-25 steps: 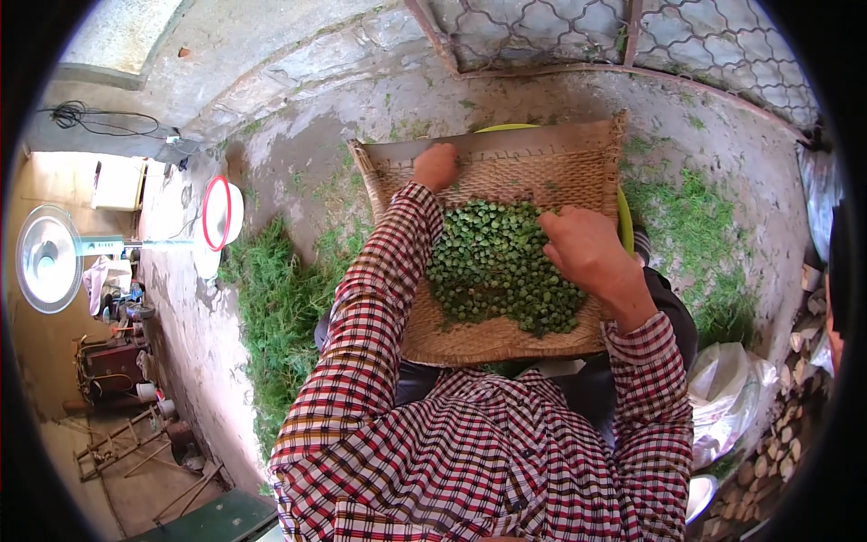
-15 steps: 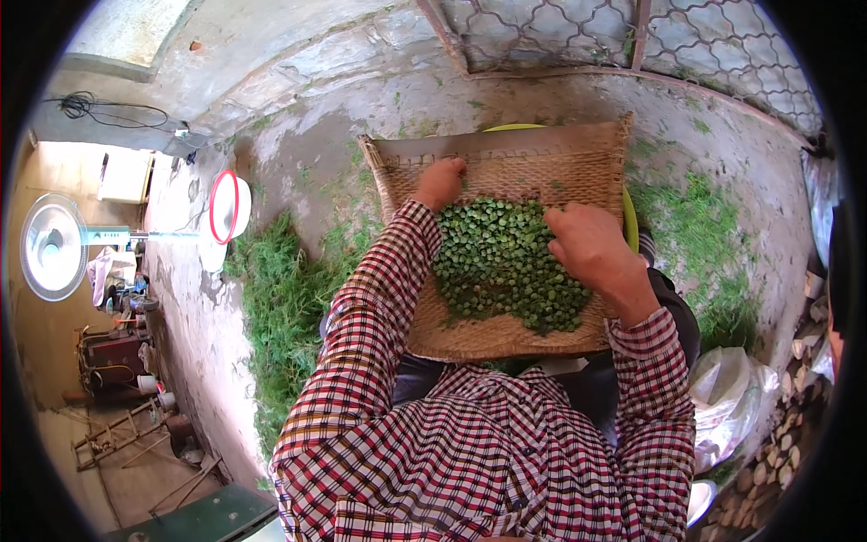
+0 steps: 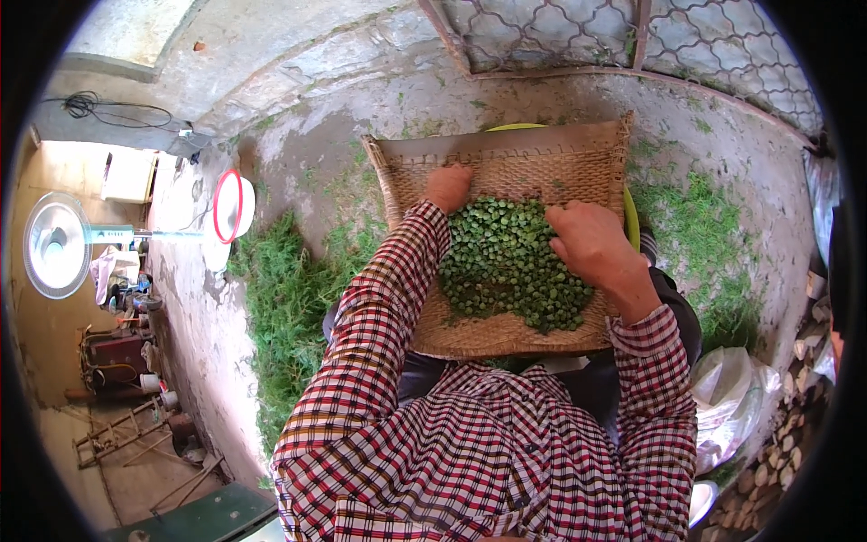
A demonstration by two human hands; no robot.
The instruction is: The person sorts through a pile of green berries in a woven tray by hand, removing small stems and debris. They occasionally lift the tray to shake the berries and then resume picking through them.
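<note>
A woven basket tray [image 3: 461,341] rests across my lap, with a heap of small round green pods [image 3: 519,257] spread over its middle. My left hand [image 3: 449,187] is above the tray's weave at the heap's far left edge, its fingers curled closed. At the heap's right side my right hand [image 3: 591,239] is closed, thumb and fingers pressed together over the pods. Whatever either hand may hold is too small or hidden to make out. Beneath the tray, the rim of a yellow-green basin [image 3: 632,219] peeks out at the right and far side.
Feathery green plants [image 3: 293,298] lie heaped on the ground at left, with more greenery [image 3: 700,235] scattered at right. A white plastic sack [image 3: 733,397] and stacked firewood [image 3: 777,452] stand near right. A fan [image 3: 56,244] and a red-rimmed white basin [image 3: 237,208] are at far left.
My left hand has shifted slightly to the right and nearer, toward the pods. My right hand stays nearly in place, still closed.
</note>
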